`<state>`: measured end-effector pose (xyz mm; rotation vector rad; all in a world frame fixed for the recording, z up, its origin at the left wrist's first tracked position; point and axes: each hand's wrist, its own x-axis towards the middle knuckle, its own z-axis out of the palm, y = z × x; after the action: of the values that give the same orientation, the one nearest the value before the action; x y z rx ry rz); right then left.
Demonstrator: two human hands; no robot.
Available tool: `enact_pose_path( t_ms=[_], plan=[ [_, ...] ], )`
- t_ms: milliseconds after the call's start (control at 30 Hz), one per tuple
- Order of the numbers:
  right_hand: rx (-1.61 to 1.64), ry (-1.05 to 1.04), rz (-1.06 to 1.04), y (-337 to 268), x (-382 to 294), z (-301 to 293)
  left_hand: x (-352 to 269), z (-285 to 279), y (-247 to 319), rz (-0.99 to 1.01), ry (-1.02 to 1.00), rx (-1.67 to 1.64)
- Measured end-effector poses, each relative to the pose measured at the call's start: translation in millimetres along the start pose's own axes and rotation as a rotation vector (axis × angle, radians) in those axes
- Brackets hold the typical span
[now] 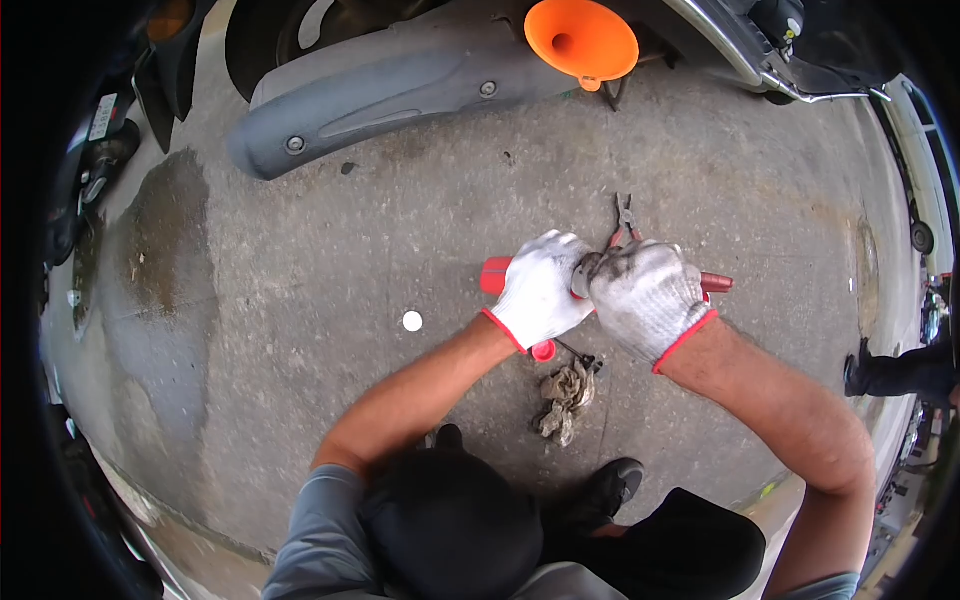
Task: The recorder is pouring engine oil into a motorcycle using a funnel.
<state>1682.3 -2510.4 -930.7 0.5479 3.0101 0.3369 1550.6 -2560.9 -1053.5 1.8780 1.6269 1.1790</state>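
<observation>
My left hand (546, 285), in a white knit glove with a red cuff, is closed around a red bottle (495, 275), whose end shows to the left. Against the bottle's other end is my right hand (645, 296), in a soiled white glove, gripping red-handled pliers (716, 283); their jaws are hidden between the hands. Beyond the right glove, a second pair of pliers (625, 217) lies on the concrete. A red cap (544, 351) rests just below my left glove. Left of it lies a white disc (412, 321). A crumpled dirty rag (566, 390) lies nearer me.
A motor scooter's grey exhaust cover (390, 112) spans the top, with an orange funnel (581, 41) beside it. Wet stains (161, 315) mark the floor at left. Another person's leg (900, 373) stands at far right. My shoe (619, 484) is below.
</observation>
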Motion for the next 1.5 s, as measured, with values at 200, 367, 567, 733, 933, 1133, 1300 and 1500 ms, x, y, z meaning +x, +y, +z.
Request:
enact_pose_path(
  t_ms=[200, 367, 567, 733, 933, 1133, 1300, 1500],
  plan=[
    [-0.07, -0.114, 0.025, -2.0, -0.3, 2.0, 5.1, 5.1, 3.2, 0.003, -0.017, 0.104],
    [0.052, -0.139, -0.002, 7.9, 0.0, 0.1, 7.2, -2.7, 5.7, -0.029, -0.005, 0.037],
    [0.018, -0.215, 0.063, 6.1, -1.5, -5.8, 6.6, -4.9, 4.6, -0.065, -0.008, 0.016],
    [0.014, -0.308, 0.052, 3.2, 1.8, -2.8, 6.2, 0.5, 5.4, -0.068, -0.009, 0.066],
    [0.195, -0.534, 0.191, 14.7, 9.6, -7.3, 9.9, 0.3, 15.1, -0.048, 0.025, 0.066],
    [0.762, 0.011, 0.589, -5.0, -8.9, -1.7, 10.2, -4.0, 3.3, -0.136, 0.014, 0.062],
    [0.714, 0.131, 0.547, -21.0, -6.7, 19.4, 6.6, 1.3, 0.2, -0.12, 0.088, 0.036],
    [0.746, 0.201, 0.603, -25.2, 3.1, 28.5, 6.4, -1.3, -0.7, -0.135, 0.124, 0.001]
  ],
)
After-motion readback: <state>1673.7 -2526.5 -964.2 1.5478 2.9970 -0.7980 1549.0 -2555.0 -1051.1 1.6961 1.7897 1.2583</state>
